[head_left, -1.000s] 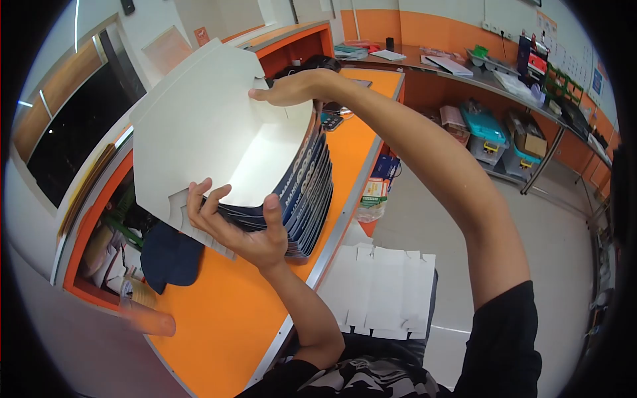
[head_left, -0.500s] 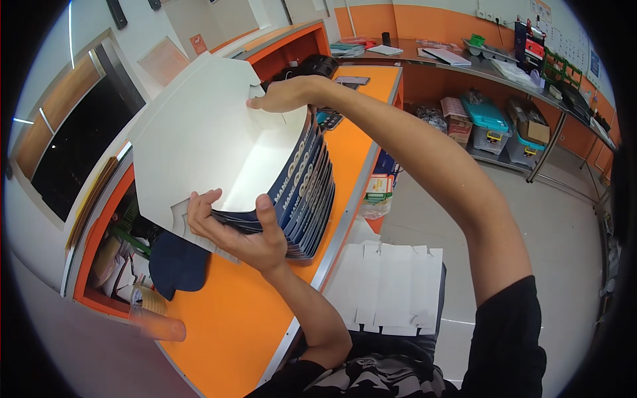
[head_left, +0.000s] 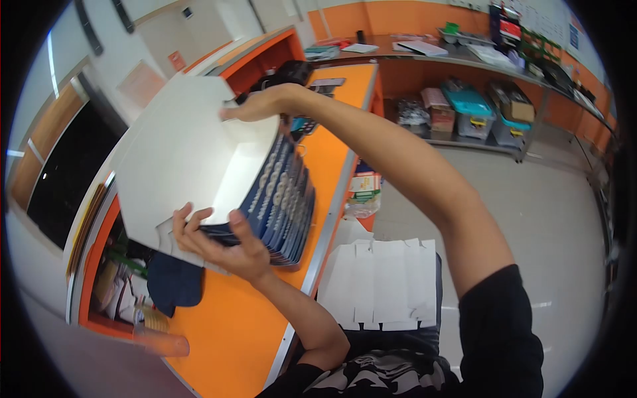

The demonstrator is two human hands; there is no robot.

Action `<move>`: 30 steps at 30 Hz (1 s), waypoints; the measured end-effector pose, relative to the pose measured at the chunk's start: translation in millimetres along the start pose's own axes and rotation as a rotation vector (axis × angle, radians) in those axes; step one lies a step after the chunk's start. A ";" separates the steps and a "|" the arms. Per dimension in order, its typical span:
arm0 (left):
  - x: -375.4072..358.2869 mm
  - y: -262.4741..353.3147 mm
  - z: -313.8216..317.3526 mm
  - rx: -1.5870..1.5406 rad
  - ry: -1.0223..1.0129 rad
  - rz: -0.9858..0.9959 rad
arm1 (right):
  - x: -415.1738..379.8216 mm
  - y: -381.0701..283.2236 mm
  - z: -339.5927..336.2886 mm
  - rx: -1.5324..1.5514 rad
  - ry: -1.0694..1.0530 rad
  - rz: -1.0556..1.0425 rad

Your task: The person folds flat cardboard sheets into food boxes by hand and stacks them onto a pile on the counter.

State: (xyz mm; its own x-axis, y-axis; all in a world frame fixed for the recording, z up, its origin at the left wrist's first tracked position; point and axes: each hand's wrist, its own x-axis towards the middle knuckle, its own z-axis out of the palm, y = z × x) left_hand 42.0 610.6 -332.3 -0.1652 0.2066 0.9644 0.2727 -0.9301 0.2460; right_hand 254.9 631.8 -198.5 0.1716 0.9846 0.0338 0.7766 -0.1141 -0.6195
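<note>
A stack of nested dark blue cardboard boxes (head_left: 284, 199) with pale lettering stands on the orange counter. The top paper box (head_left: 245, 169) shows its white inside, and its broad white lid flap (head_left: 166, 146) leans out to the left. My left hand (head_left: 229, 245) holds this box's near corner, thumb on the outer side and fingers toward the flap. At the far corner, my right hand (head_left: 262, 105) grips the side edge near a cut tab; some of its fingers are hidden. Flat white cardboard sheets (head_left: 378, 285) lie in a pile in front of my body.
The orange counter (head_left: 225, 331) has a metal edge along its right side. A dark cap (head_left: 174, 282) and a clear orange-tinted cup (head_left: 166, 343) are at its left. Phones lie beyond the stack. Plastic bins (head_left: 472, 109) sit on a low shelf across the floor.
My view has shifted, so the hands and stack appear slightly further left. Both hands keep their places on the top box's corners.
</note>
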 end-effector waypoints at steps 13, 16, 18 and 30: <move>-213.2 47.6 -64.2 -0.420 -1.007 -0.211 | -347.7 260.6 252.4 0.367 0.864 0.670; -301.3 13.3 -93.2 -0.048 -1.265 -0.375 | -411.9 263.8 325.2 0.337 0.751 0.865; -339.7 -16.1 -111.4 0.270 -1.402 -0.393 | -430.7 257.0 352.0 0.313 0.712 0.892; -344.5 -37.6 -96.5 0.199 -1.250 -0.662 | -365.3 258.5 385.0 -0.205 0.530 0.876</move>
State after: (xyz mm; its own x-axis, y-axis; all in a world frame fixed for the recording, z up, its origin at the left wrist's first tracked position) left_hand -2.7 545.1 -683.2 0.5888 0.8029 0.0931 0.6202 -0.5226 0.5849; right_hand 159.6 293.6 -673.0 0.9299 0.3677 0.0075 0.3316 -0.8293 -0.4497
